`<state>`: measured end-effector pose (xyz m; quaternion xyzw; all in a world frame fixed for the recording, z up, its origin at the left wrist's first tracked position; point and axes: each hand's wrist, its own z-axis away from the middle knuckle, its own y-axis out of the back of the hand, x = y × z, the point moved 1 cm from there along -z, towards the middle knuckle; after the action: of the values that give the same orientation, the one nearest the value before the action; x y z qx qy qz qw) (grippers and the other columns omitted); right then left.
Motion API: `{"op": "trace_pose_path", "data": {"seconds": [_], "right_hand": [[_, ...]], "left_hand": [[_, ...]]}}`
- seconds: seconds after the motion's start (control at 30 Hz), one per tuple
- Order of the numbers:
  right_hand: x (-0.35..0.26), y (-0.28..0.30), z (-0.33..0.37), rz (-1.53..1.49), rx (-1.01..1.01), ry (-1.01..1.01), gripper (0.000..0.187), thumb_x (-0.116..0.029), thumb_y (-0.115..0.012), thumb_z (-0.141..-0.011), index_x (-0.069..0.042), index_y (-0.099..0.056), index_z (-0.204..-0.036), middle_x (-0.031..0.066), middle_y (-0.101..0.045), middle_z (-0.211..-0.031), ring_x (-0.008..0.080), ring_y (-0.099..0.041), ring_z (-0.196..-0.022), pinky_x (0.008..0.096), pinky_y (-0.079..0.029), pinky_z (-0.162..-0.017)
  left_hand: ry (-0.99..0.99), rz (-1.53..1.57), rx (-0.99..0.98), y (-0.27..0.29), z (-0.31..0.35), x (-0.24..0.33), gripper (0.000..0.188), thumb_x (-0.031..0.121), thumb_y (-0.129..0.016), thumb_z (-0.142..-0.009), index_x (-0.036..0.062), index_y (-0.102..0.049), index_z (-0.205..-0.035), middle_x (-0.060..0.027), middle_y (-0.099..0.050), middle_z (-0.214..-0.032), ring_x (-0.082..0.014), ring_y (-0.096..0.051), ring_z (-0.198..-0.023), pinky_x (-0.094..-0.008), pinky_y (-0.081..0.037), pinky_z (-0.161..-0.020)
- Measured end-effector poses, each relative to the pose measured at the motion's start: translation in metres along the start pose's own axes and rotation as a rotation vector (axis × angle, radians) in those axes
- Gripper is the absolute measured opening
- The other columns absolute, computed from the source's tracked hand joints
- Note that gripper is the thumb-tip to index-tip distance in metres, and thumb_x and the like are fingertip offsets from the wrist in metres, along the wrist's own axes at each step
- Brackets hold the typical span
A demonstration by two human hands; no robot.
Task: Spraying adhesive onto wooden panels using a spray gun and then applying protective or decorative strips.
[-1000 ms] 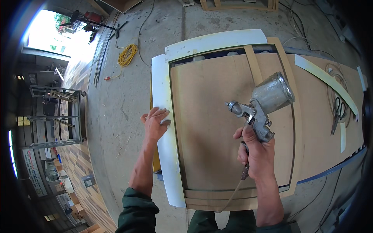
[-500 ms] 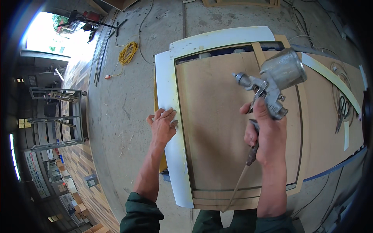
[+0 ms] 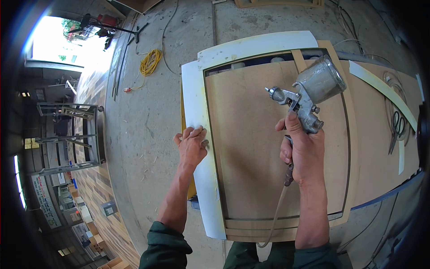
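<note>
My right hand is wrapped round the handle of a metal spray gun, with a grey cup on top. Its nozzle points left, above a brown board. A pale hose hangs from the handle. My left hand, fingers bent and fingertips pressed down, holds a long white strip along the left side of a wooden frame. Another white strip lies across the frame's far side. Yellowish overspray marks the strips' inner edges. Inside the frame shows the brown board.
To the right, scissors and a curved pale strip lie on another board. A coiled yellow cord rests on the concrete floor. Far left stands a metal rack. Another wooden frame is at the far edge.
My right hand has shifted the spray gun slightly left over the board. My left hand stays on the white strip. The whole view has moved a little.
</note>
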<state>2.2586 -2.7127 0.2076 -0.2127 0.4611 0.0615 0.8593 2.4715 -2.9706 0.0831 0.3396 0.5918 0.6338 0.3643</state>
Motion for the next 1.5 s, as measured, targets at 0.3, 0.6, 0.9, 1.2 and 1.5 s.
{"op": "trace_pose_path", "data": {"seconds": [0.3,0.6,0.9,1.2,1.5], "right_hand": [[0.010,0.025,0.031,0.044,-0.055,-0.144,0.045,-0.048,-0.071,-0.099,-0.003,-0.063,-0.095,0.0045,-0.061,-0.084,0.0050,-0.043,-0.045,0.0238,-0.032,-0.041],[0.018,0.036,0.051,0.077,-0.055,-0.131,0.044,-0.046,-0.070,-0.099,-0.003,-0.063,-0.095,0.0042,-0.062,-0.084,0.0046,-0.043,-0.045,0.0236,-0.032,-0.040],[0.023,0.025,0.040,-0.007,-0.009,-0.081,0.042,-0.045,-0.069,-0.100,-0.003,-0.063,-0.098,0.0047,-0.063,-0.085,0.0045,-0.042,-0.044,0.0237,-0.033,-0.040],[0.023,0.023,0.041,0.038,-0.049,-0.094,0.047,-0.044,-0.069,-0.101,-0.002,-0.065,-0.123,0.0036,-0.062,-0.085,0.0039,-0.043,-0.046,0.0230,-0.033,-0.041],[0.019,0.045,0.070,0.104,-0.080,-0.168,0.052,-0.044,-0.071,-0.099,0.001,-0.066,-0.124,0.0039,-0.062,-0.083,0.0046,-0.044,-0.046,0.0228,-0.034,-0.041]], "left_hand": [[-0.014,-0.002,0.018,-0.002,0.000,0.000,0.039,0.013,-0.076,-0.081,0.0181,-0.076,-0.120,0.0059,-0.069,-0.132,-0.0165,-0.057,-0.126,-0.0526,-0.029,-0.108],[-0.003,-0.011,0.024,-0.004,0.001,-0.001,0.040,0.012,-0.076,-0.081,0.0178,-0.077,-0.121,0.0058,-0.069,-0.133,-0.0160,-0.058,-0.126,-0.0528,-0.028,-0.110],[-0.006,0.042,0.038,-0.007,0.002,-0.001,0.042,0.006,-0.075,-0.079,0.0149,-0.076,-0.120,0.0058,-0.067,-0.133,-0.0170,-0.056,-0.126,-0.0554,-0.026,-0.112],[-0.012,0.047,0.059,-0.009,0.004,0.000,0.041,0.006,-0.076,-0.079,0.0146,-0.076,-0.119,0.0054,-0.067,-0.133,-0.0164,-0.056,-0.126,-0.0548,-0.027,-0.112],[0.002,0.003,0.041,-0.010,0.004,-0.002,0.041,0.009,-0.074,-0.081,0.0174,-0.076,-0.122,0.0040,-0.069,-0.134,-0.0166,-0.058,-0.127,-0.0527,-0.028,-0.110]]}}
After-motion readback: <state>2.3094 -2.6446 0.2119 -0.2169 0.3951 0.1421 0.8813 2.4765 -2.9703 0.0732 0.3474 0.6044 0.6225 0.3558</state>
